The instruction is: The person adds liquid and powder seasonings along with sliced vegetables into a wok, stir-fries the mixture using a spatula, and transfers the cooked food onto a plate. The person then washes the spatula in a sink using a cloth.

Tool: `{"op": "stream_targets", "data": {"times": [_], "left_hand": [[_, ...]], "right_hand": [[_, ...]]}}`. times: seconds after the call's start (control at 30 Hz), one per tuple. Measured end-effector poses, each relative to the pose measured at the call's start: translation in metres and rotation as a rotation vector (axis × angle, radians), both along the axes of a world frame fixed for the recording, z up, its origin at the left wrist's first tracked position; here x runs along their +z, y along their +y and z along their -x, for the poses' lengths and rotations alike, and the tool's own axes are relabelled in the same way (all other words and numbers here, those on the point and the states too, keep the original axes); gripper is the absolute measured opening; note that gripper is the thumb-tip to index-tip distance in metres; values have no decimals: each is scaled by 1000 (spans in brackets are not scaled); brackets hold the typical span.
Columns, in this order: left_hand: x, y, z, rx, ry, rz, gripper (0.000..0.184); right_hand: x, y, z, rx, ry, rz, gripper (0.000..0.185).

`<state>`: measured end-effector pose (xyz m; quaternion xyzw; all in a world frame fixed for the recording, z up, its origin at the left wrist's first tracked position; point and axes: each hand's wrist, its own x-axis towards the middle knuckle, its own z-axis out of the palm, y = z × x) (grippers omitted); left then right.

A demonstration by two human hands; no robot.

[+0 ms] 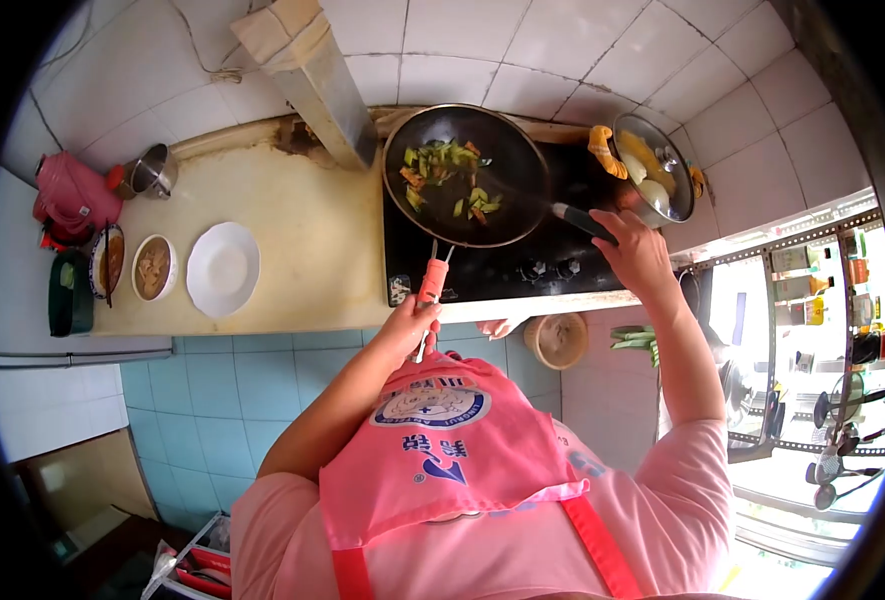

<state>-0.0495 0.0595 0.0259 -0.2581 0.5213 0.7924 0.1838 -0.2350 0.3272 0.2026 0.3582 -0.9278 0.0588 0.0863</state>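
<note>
A dark wok sits on the black stove, with green and reddish-brown food pieces in its left and lower part. My left hand is closed round the pink-gripped wok handle, below the wok. On the right, my right hand is closed on the dark handle of a utensil. The utensil reaches into the wok's right side, where its far end is blurred and hard to make out.
A glass-lidded pot stands right of the wok. On the left counter are a white plate, a bowl of pale food, a patterned bowl, a metal cup and a pink container. A basket is below the counter.
</note>
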Motion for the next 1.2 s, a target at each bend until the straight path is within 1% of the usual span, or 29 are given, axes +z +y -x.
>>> {"op": "stream_targets", "data": {"times": [0.03,0.13,0.17,0.27,0.3,0.33,0.4,0.43,0.47,0.53,0.57,0.6,0.63,0.67,0.7,0.73,0.77,0.8,0.87,0.9,0.93,1.0,1.07,1.1,1.13,1.2], "left_hand": [[1,0,0,-2,-17,1,21],[-2,-1,1,-11,5,-5,23],[-2,0,0,-11,7,-4,23],[1,0,0,-9,5,6,23],[2,0,0,-6,-4,-3,22],[3,0,0,-4,-15,-12,22],[4,-2,-1,-20,-23,-16,24],[4,-4,-1,-37,-32,-22,27],[4,-5,0,-38,-34,-19,27],[2,-9,2,-30,-47,-140,32],[2,-11,3,-31,-49,-138,32],[2,-15,5,-8,-65,-229,34],[2,-18,7,16,-79,-320,36],[3,-20,11,12,-81,-316,36],[4,-20,14,-47,-112,-320,36],[3,-20,16,-107,-144,-322,35],[-14,-15,19,-135,-61,-333,28],[-11,-6,20,-126,12,-266,22],[-3,0,17,-92,66,-249,19],[9,-3,11,-104,71,-238,19],[23,-12,-4,-87,43,-335,16],[40,-32,-34,-71,20,-497,12],[47,-38,-35,-9,-37,-498,10],[35,-41,-16,-41,24,-297,11],[46,-35,5,-46,108,-310,14],[41,-21,42,-56,94,-379,16]], "right_hand": [[0,1,4,-41,-28,45,36],[10,8,21,-75,0,92,38],[14,6,25,-124,-54,103,37],[-1,-1,49,-198,-94,69,36],[-9,-5,57,-175,-180,135,36],[-15,-12,60,-174,-180,137,36],[-25,-31,61,-102,-348,199,36],[-29,-36,58,-1,-343,237,33],[-28,-37,52,-3,-345,240,33],[-10,-37,35,177,-135,67,30],[1,-34,27,250,35,-61,32],[12,-27,24,247,33,-58,32],[23,-18,22,278,124,-125,34],[29,-10,20,307,214,-192,37],[29,-3,16,300,213,-188,37],[29,5,11,237,214,-134,37],[29,11,5,171,216,-80,37],[27,15,-4,157,217,-75,37],[22,23,-23,-22,154,65,36],[18,34,-31,-33,138,142,38],[15,43,-45,-38,143,148,38],[13,57,-64,-89,100,275,40],[2,54,-74,-125,27,342,41],[-1,42,-76,-135,20,387,40],[-5,33,-74,-138,19,381,40],[-8,21,-71,-143,-18,445,40]]}}
